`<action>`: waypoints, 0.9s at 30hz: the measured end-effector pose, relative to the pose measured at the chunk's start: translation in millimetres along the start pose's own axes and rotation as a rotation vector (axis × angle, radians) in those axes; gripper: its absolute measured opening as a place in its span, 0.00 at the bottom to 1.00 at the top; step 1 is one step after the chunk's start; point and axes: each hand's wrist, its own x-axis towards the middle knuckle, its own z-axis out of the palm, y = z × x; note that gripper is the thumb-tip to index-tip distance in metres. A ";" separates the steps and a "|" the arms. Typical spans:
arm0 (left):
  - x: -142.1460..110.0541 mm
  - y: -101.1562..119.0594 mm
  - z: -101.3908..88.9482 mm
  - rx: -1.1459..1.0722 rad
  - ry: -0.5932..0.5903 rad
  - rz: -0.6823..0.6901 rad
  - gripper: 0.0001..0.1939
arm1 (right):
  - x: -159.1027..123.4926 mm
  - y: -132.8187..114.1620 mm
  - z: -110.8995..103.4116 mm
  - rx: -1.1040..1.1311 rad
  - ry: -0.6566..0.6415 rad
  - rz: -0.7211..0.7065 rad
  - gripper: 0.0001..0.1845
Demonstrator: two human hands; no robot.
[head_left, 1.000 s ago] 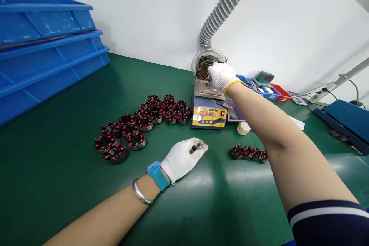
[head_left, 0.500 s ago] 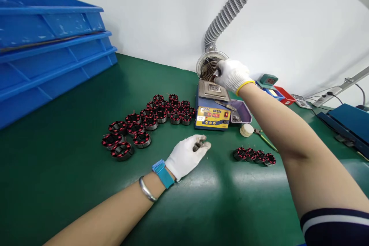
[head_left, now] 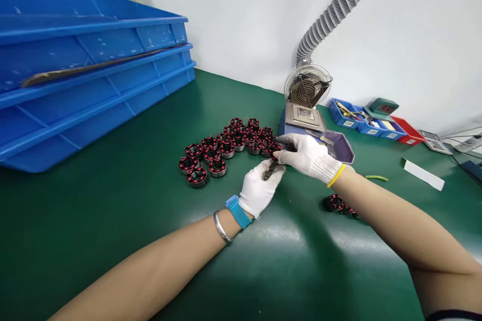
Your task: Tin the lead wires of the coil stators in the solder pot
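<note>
My left hand (head_left: 259,188), in a white glove with a blue wrist strap, rests on the green mat with its fingers closed round a small dark coil part (head_left: 270,169). My right hand (head_left: 307,155), gloved too, has come down beside it, fingers pinched on a red-wound coil (head_left: 277,152) at the left fingertips. Several round coils with red windings (head_left: 226,148) lie in a cluster just left of the hands. A few more coils (head_left: 337,204) sit under my right forearm.
A solder pot with a metal top (head_left: 305,115) stands behind the hands, with a round fan guard and grey extraction hose (head_left: 309,88). Stacked blue crates (head_left: 83,70) fill the left. Small blue and red bins (head_left: 367,123) line the right wall, and a white paper slip (head_left: 424,174) lies nearby.
My right hand left the fan guard above the solder pot and came down to my left hand. The view swung left, so the crates look closer.
</note>
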 end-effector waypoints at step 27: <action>34.3 -9.0 -24.8 1.305 0.025 0.242 0.31 | 110.4 43.4 -69.7 -0.957 0.173 0.135 0.22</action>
